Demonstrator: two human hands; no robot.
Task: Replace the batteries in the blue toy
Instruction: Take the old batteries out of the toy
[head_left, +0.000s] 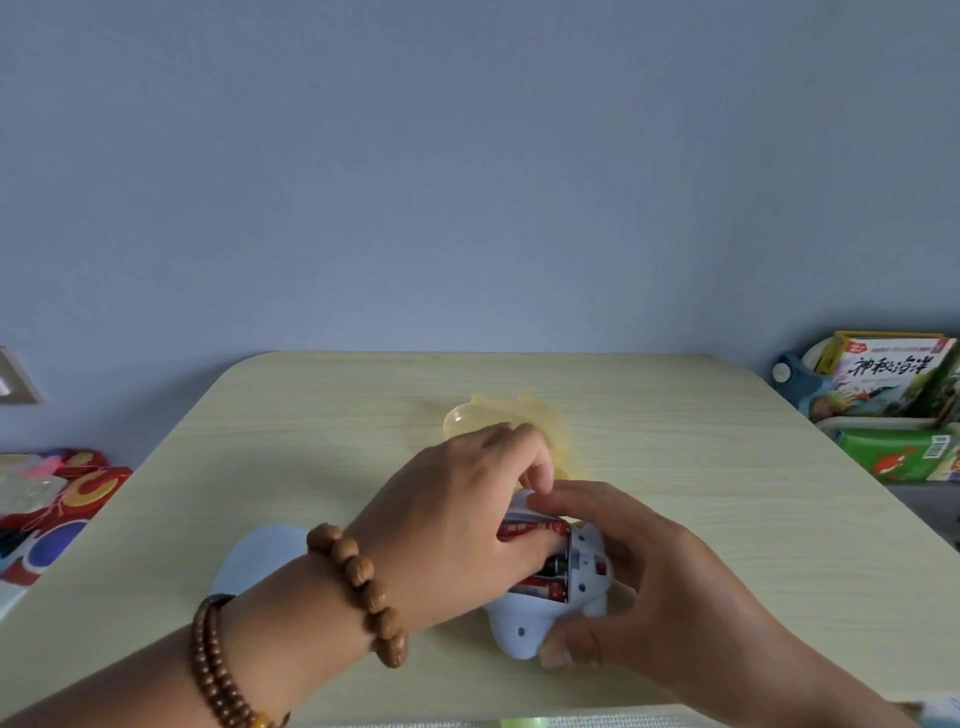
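My right hand (665, 587) grips the blue toy (524, 618) from the side, thumb at its near end, over the front of the pale wood table (727, 467). My left hand (457, 519) curls over the open compartment and hides most of the red batteries (535, 590); I cannot tell whether it pinches one. A yellow translucent piece (462, 418) sits half hidden behind my left hand. A blue-grey wall (467, 182) stands beyond, with books (893, 374) at right.

pale blue toy (540, 618), apparently red-black batteries (535, 531)
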